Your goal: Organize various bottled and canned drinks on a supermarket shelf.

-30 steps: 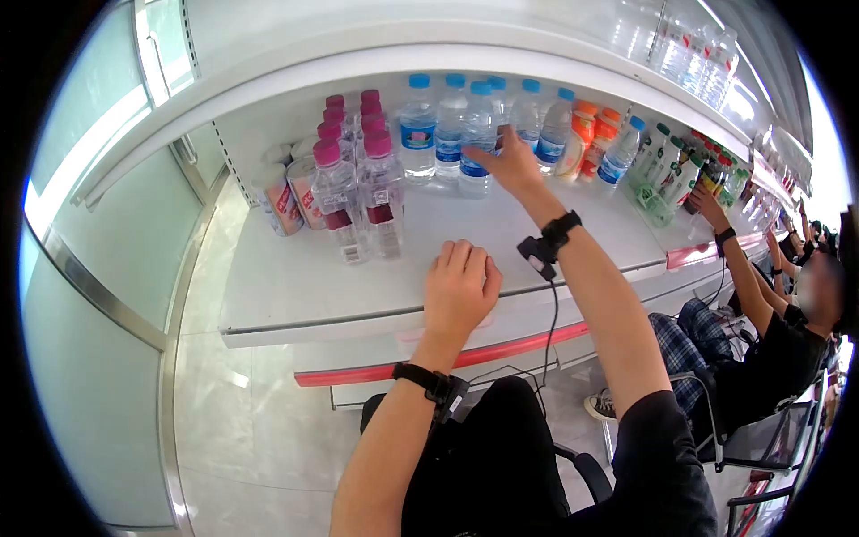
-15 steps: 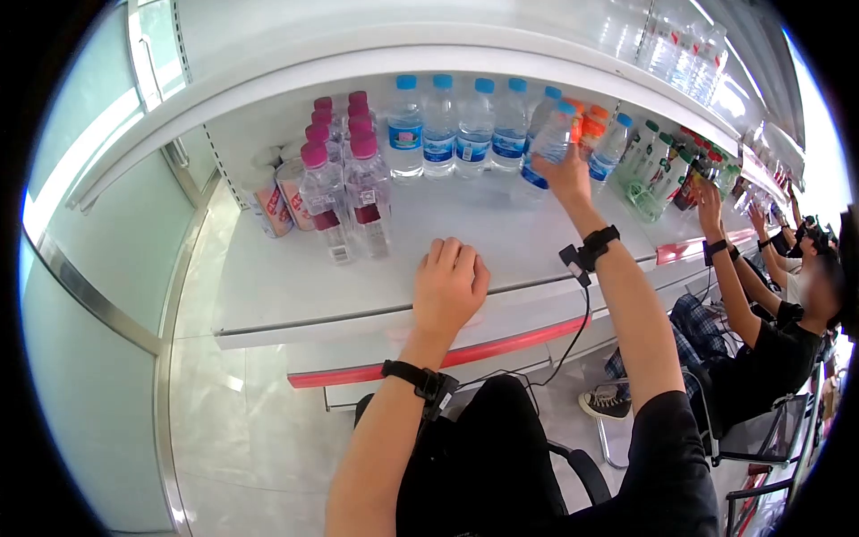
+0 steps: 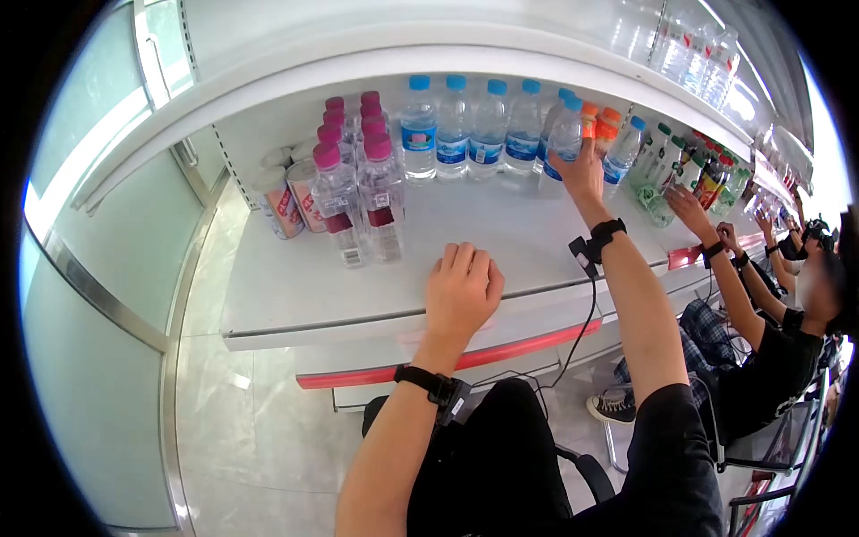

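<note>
My left hand [image 3: 461, 291] rests on the front of the white shelf [image 3: 304, 309], its fingers loosely curled and nothing visible in them. Farther right, my right hand [image 3: 583, 176] is around a blue-capped water bottle [image 3: 565, 139], thumb on its front and fingers at its right side. That bottle stands upright at the right of a row of similar blue-capped bottles [image 3: 488, 134]. Just behind my fingers are orange-capped bottles [image 3: 607, 130], partly hidden. Another blue-capped bottle [image 3: 624, 152] stands to their right.
Pink-capped bottles [image 3: 382, 201] and cans [image 3: 279, 204] stand at the left of the shelf. Green bottles [image 3: 662, 206] stand to the right, near a co-worker's hand [image 3: 689, 210]. An upper shelf edge [image 3: 429, 40] overhangs the bottles. A cable [image 3: 586, 331] hangs from my right wrist.
The bottle at my right hand has gone from tilted to upright, back against the row. My left hand stays on the shelf; the whole view has shifted slightly.
</note>
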{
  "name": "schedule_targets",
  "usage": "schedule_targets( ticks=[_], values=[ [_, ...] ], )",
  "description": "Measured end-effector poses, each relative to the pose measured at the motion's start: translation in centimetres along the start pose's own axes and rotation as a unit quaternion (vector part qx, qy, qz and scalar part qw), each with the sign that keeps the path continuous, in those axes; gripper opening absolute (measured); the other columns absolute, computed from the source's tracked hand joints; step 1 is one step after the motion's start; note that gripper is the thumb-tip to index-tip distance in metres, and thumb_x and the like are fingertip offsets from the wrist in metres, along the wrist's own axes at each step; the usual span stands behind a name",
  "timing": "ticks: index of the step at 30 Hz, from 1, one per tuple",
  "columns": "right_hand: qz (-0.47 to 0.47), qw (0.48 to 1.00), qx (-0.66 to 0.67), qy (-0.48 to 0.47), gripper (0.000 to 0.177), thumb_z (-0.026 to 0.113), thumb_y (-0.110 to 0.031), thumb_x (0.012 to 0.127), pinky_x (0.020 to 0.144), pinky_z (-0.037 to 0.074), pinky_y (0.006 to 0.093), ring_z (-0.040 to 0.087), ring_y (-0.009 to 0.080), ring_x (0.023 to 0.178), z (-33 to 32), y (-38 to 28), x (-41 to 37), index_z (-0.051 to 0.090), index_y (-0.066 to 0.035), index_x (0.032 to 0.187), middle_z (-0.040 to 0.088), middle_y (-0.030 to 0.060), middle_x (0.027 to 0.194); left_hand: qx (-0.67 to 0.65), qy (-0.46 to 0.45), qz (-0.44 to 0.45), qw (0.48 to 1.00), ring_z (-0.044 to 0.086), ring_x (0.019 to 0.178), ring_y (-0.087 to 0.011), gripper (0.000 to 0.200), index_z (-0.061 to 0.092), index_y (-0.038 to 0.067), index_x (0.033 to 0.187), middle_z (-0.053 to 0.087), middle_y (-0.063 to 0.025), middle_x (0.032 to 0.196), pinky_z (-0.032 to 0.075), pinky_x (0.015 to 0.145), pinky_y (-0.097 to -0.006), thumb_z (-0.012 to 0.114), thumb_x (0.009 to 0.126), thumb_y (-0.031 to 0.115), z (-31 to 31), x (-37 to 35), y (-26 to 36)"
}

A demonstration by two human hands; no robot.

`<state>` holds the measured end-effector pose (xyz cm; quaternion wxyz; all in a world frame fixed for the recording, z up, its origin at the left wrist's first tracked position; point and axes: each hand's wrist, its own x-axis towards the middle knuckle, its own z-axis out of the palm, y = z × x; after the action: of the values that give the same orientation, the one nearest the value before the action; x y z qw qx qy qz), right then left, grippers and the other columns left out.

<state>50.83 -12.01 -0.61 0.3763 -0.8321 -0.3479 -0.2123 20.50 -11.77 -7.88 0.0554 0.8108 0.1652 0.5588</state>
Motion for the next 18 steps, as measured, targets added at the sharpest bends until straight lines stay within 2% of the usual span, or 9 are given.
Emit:
schedule_targets(
  ticks=[3, 6, 9, 18],
  values=[
    [-0.022, 0.999, 0.032, 0.023, 0.086, 0.076, -0.047, 0.074, 0.090, 0.051, 0.0462, 0.063, 0.0412, 0.108, 0.1, 0.7, -0.2, 0.038, -0.003, 0.138, 0.063, 0.0274, 0.118, -0.004, 0.019, 0.007, 1.000, 0.054, 0.074, -0.0259, 0.009, 0.056, 0.006, 0.076, 0.053, -0.0062, 0.080, 0.045, 0.057, -0.0379, 0.065, 0.076, 0.004, 0.3, -0.1, -0.2],
    [0.027, 0.999, -0.016, -0.012, 0.093, 0.072, -0.055, 0.076, 0.089, 0.051, 0.0465, 0.063, 0.0408, 0.109, -0.9, -0.6, -0.8, 0.033, 0.000, 0.140, 0.062, 0.0283, 0.120, -0.005, 0.010, 0.005, 1.000, 0.054, 0.075, -0.0263, 0.009, 0.056, 0.006, 0.076, 0.053, -0.0063, 0.080, 0.045, 0.058, -0.0378, 0.065, 0.076, 0.004, 0.1, 0.1, 0.0],
    [0.037, 0.999, -0.022, -0.025, 0.092, 0.072, -0.057, 0.076, 0.088, 0.052, 0.0455, 0.064, 0.0380, 0.109, -1.4, -1.0, -1.1, 0.034, 0.001, 0.137, 0.062, 0.0242, 0.122, -0.003, -0.002, -0.008, 1.000, 0.054, 0.074, -0.0267, 0.009, 0.056, 0.006, 0.076, 0.053, -0.0067, 0.080, 0.045, 0.058, -0.0381, 0.065, 0.077, 0.004, -0.1, 0.1, 0.1],
    [0.014, 1.000, 0.016, -0.010, 0.091, 0.074, -0.061, 0.074, 0.087, 0.051, 0.0452, 0.061, 0.0370, 0.112, -1.7, -0.2, -1.2, 0.038, 0.001, 0.132, 0.057, 0.0210, 0.125, -0.008, 0.007, -0.006, 1.000, 0.055, 0.074, -0.0266, 0.009, 0.056, 0.005, 0.076, 0.053, -0.0062, 0.080, 0.046, 0.058, -0.0384, 0.065, 0.077, 0.004, -0.1, 0.2, 0.2]
  ],
)
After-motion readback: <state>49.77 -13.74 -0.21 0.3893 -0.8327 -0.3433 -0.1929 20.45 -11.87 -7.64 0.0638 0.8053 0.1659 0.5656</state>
